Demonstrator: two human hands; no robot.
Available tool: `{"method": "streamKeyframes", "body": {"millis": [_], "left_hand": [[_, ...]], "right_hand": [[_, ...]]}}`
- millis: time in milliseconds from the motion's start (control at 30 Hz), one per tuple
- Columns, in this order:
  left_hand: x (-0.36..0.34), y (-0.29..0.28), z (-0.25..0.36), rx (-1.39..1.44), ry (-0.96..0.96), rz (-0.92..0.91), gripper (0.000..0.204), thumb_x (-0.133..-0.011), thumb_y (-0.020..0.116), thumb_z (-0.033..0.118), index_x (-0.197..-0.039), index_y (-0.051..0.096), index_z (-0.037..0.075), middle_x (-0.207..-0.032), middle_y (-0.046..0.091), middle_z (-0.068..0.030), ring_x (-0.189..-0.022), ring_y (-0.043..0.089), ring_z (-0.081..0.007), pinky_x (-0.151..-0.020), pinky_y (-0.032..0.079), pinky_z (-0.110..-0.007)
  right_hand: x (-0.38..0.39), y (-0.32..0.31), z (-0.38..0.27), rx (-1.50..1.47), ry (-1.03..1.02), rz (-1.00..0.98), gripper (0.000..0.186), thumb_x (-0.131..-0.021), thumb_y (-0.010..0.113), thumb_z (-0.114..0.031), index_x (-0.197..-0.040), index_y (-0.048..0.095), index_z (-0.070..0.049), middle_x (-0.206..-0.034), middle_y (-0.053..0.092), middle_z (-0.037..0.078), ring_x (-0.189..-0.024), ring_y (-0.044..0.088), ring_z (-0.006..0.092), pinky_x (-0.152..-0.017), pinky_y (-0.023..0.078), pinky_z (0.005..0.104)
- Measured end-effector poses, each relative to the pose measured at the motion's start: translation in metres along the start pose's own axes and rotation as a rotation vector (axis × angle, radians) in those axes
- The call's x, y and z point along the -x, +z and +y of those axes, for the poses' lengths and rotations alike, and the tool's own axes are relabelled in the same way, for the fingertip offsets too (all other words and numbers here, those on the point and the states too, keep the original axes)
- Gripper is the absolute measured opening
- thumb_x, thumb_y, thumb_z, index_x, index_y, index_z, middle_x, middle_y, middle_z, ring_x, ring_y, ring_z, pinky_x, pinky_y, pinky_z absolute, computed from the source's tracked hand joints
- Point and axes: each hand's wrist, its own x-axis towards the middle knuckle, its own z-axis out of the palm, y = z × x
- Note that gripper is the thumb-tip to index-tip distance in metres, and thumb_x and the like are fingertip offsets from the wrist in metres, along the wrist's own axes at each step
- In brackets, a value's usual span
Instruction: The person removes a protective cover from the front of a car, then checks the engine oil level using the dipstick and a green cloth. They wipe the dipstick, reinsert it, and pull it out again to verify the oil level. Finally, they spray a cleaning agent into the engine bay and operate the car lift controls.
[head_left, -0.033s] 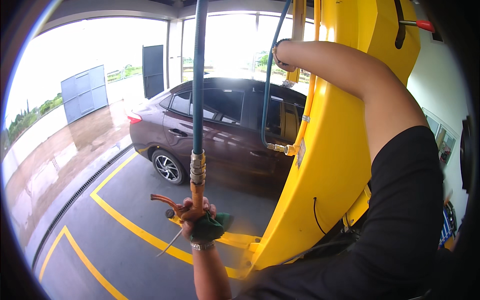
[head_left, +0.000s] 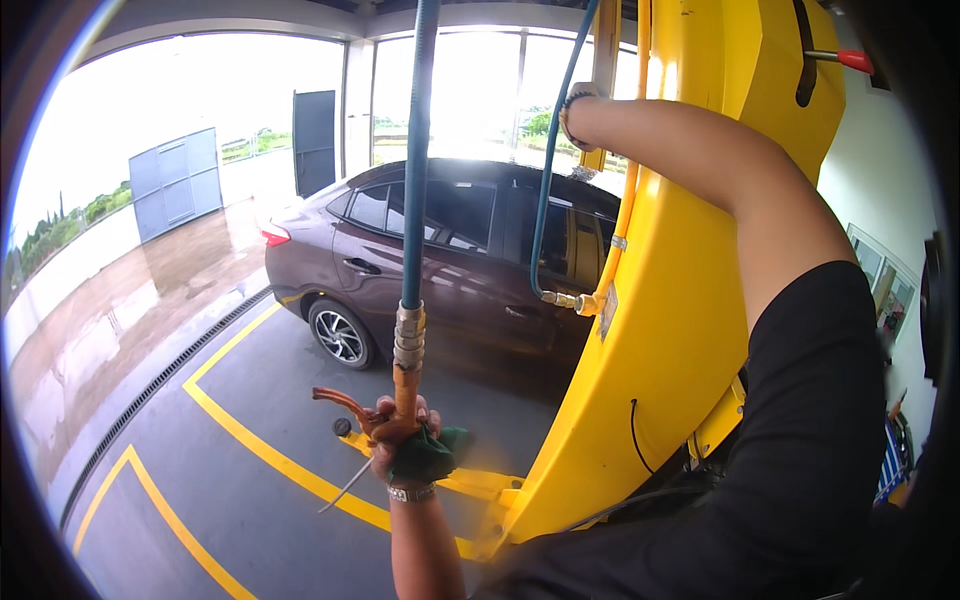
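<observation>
My left hand (head_left: 398,440), wearing a metal watch, is closed round an orange air blow gun (head_left: 406,395) with a curved lever and a thin metal nozzle (head_left: 345,487). Bunched in the same hand is a dark green cloth (head_left: 425,455). A metal coupling (head_left: 409,335) joins the gun to a blue-green hose (head_left: 416,200) rising out of the top of the view. My right arm reaches up in front of a yellow lift post (head_left: 690,260). My right hand (head_left: 586,91), with a dark beaded bracelet, is by an upright yellow beam (head_left: 606,50); its fingers are hidden.
A dark maroon car (head_left: 450,260) stands beyond the post. A thinner blue hose (head_left: 547,200) meets a fitting on an orange pipe (head_left: 628,200). Low down, a yellow lift arm (head_left: 480,482) extends from the post. Yellow lines (head_left: 285,450) and a drain grate (head_left: 165,385) cross the floor.
The whole view has shifted slightly, so the hose, blow gun, car and post appear a little further right. Both hands keep their poses.
</observation>
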Motion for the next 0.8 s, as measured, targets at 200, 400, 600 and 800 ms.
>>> {"method": "streamKeyframes", "body": {"millis": [200,400,600,800], "left_hand": [[0.009,0.006,-0.008,0.063,-0.043,0.038,0.053,-0.078,0.075,0.018,-0.128,0.060,0.024,-0.128,0.055,-0.0006,-0.103,0.052,-0.0296,-0.072,0.049,-0.038],[0.009,0.012,-0.005,0.042,-0.034,0.053,0.049,-0.080,0.076,0.021,-0.126,0.061,0.028,-0.127,0.056,-0.0011,-0.102,0.053,-0.0302,-0.073,0.050,-0.039],[0.007,0.013,-0.005,0.011,-0.007,0.034,0.047,-0.081,0.075,0.021,-0.126,0.061,0.027,-0.127,0.056,0.0005,-0.102,0.052,-0.0306,-0.072,0.050,-0.040],[0.009,-0.003,-0.008,0.067,-0.053,0.064,0.048,-0.081,0.076,0.022,-0.126,0.060,0.026,-0.129,0.055,-0.0007,-0.103,0.052,-0.0318,-0.073,0.050,-0.041]], "right_hand": [[0.016,0.022,0.010,0.021,-0.030,-0.039,0.026,-0.082,0.065,-0.024,-0.102,0.066,-0.006,-0.099,0.066,0.010,-0.086,0.064,0.0244,-0.071,0.053,0.0383],[0.016,0.017,0.007,-0.006,0.077,-0.022,0.028,-0.085,0.063,-0.025,-0.106,0.066,-0.007,-0.104,0.066,0.010,-0.090,0.065,0.0244,-0.075,0.053,0.0382],[0.012,0.012,0.011,-0.049,0.027,-0.010,0.030,-0.087,0.060,-0.025,-0.111,0.066,-0.007,-0.109,0.066,0.010,-0.094,0.065,0.0244,-0.080,0.054,0.0381],[0.045,0.024,0.017,-0.044,-0.074,-0.061,0.032,-0.090,0.057,-0.026,-0.115,0.066,-0.008,-0.114,0.067,0.009,-0.099,0.066,0.0243,-0.084,0.054,0.0380]]}}
